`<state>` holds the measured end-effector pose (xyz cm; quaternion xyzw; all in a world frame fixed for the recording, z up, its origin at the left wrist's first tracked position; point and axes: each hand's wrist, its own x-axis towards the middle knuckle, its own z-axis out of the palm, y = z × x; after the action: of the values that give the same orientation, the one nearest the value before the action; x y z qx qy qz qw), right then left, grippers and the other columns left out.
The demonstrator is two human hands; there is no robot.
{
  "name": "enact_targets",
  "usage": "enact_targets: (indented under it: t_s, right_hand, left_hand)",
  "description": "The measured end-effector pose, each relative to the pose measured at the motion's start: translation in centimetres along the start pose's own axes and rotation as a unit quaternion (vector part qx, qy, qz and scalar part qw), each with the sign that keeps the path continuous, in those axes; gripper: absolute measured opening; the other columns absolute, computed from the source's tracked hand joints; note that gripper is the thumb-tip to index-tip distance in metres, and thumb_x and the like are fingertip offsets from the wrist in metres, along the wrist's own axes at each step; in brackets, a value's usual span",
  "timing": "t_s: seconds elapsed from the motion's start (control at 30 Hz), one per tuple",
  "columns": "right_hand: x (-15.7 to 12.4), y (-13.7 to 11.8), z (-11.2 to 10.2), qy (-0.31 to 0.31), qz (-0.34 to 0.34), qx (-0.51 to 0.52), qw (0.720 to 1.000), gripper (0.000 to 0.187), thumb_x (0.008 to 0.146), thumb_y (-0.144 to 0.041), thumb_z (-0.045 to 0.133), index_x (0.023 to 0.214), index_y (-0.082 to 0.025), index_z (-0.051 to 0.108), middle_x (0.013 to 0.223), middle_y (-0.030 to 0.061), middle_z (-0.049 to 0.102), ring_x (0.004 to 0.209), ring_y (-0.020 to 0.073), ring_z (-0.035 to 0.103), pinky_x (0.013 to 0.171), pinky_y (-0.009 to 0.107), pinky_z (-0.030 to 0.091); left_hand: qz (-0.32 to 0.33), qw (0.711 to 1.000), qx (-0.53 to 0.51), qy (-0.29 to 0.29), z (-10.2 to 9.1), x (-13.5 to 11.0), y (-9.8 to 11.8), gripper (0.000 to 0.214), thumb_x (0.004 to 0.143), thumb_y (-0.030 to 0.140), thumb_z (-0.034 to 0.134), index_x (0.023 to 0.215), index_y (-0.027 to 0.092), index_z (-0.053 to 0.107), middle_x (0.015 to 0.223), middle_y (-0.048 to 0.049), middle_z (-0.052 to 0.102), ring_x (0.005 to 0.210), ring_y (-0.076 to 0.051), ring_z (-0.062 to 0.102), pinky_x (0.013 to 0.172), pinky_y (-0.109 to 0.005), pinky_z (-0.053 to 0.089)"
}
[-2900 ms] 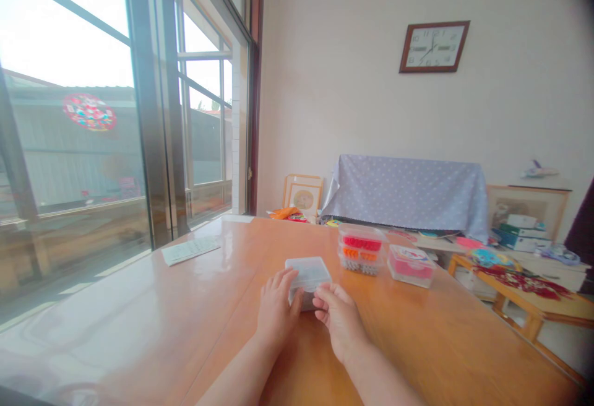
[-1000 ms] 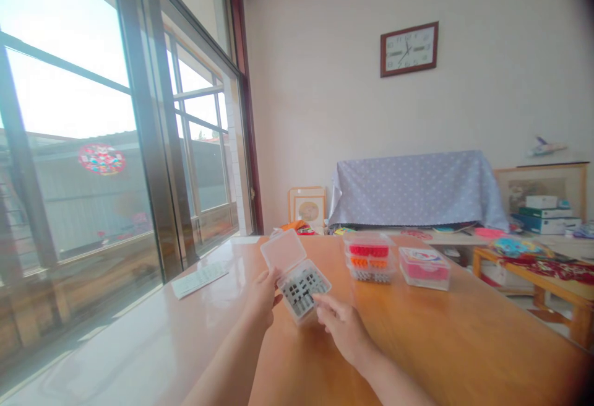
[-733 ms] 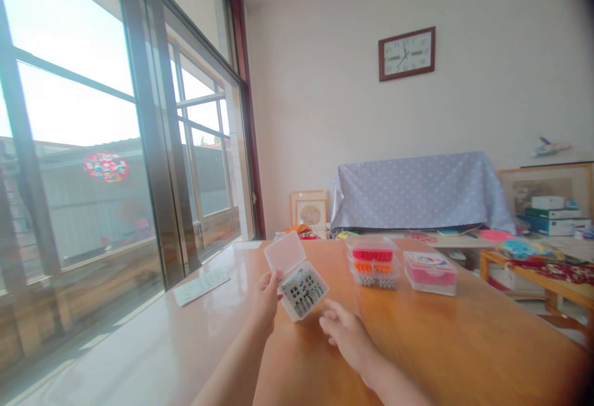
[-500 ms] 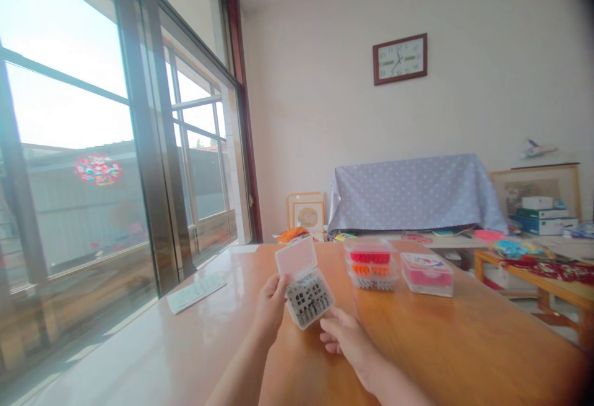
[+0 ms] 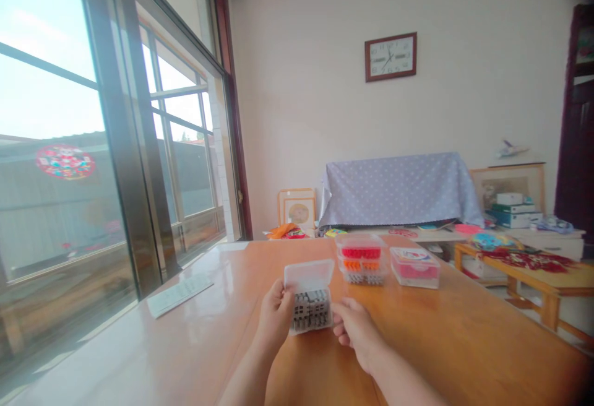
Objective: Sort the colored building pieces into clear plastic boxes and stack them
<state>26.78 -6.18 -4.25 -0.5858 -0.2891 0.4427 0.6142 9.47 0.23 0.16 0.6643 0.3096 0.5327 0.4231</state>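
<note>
A small clear plastic box [image 5: 312, 328] with its hinged lid [image 5: 309, 274] raised is in front of me, just above or on the table. Grey blocky pieces [image 5: 310, 308] with dark gaps fill it; their exact kind is too blurred to make out. My left hand [image 5: 276, 314] grips the box's left side near the hinge, thumb on top. At the right edge, the curled fingers of my right hand [image 5: 355, 328] pinch the box wall. Beyond the box stands a stack of clear boxes [image 5: 362, 260] with red, orange and grey pieces in them.
A lidded box with pink contents [image 5: 415, 268] stands right of the stack. On the wooden table's [image 5: 223, 344] left side lies a pale paper sheet [image 5: 180, 294]. A low wooden bench [image 5: 550, 285] is beyond the right edge; tall windows [image 5: 60, 208] run along the left.
The box has turned from tilted to nearly level, its lid now facing me more squarely. My right hand has closed in on the box's right edge. The view has swung slightly right.
</note>
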Motion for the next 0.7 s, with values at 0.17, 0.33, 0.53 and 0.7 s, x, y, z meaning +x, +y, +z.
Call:
enact_targets:
  t_s: [0.17,0.33,0.53,0.7]
  right_hand:
    - [-0.4,-0.4,0.3,-0.063,0.016,0.024,0.998,0.025,0.075,-0.028,0.062,0.098,-0.019,0.064,0.080,0.0025,0.067,0.071,0.0137,0.066,0.066,0.025,0.053]
    - [-1.2,-0.5,0.7,-0.079,-0.016,0.014,0.997,0.036,0.076,-0.035,0.064,0.109,-0.021,0.069,0.105,0.0059,0.073,0.096,0.0194,0.068,0.087,0.033,0.052]
    - [-0.8,-0.4,0.4,-0.070,-0.043,0.064,0.995,0.044,0.077,-0.044,0.067,0.117,-0.024,0.069,0.116,0.0062,0.073,0.110,0.0227,0.066,0.098,0.037,0.047]
    - [-0.4,-0.1,0.2,-0.087,-0.076,0.093,0.989,0.041,0.077,-0.040,0.068,0.117,-0.026,0.069,0.129,0.0052,0.067,0.125,0.0231,0.057,0.103,0.038,0.045]
  left_hand:
    - [-0.009,0.999,-0.036,0.010,-0.3,-0.1,-0.5,0.021,0.081,0.036,0.061,0.092,0.019,0.066,0.100,-0.0053,0.071,0.089,-0.021,0.064,0.079,-0.031,0.049]
    - [0.025,0.999,-0.008,0.038,-0.7,0.0,-1.4,0.019,0.074,0.029,0.068,0.092,0.021,0.067,0.126,-0.0094,0.059,0.117,-0.026,0.057,0.098,-0.037,0.045]
    - [0.050,0.999,0.000,0.000,-0.3,-0.2,-1.6,0.022,0.075,0.029,0.071,0.095,0.023,0.067,0.137,-0.0097,0.052,0.133,-0.029,0.046,0.110,-0.042,0.037]
    - [0.044,0.999,-0.004,-0.020,-0.2,-0.1,-1.6,0.013,0.077,0.028,0.069,0.089,0.022,0.068,0.147,-0.0092,0.046,0.139,-0.031,0.041,0.113,-0.044,0.033]
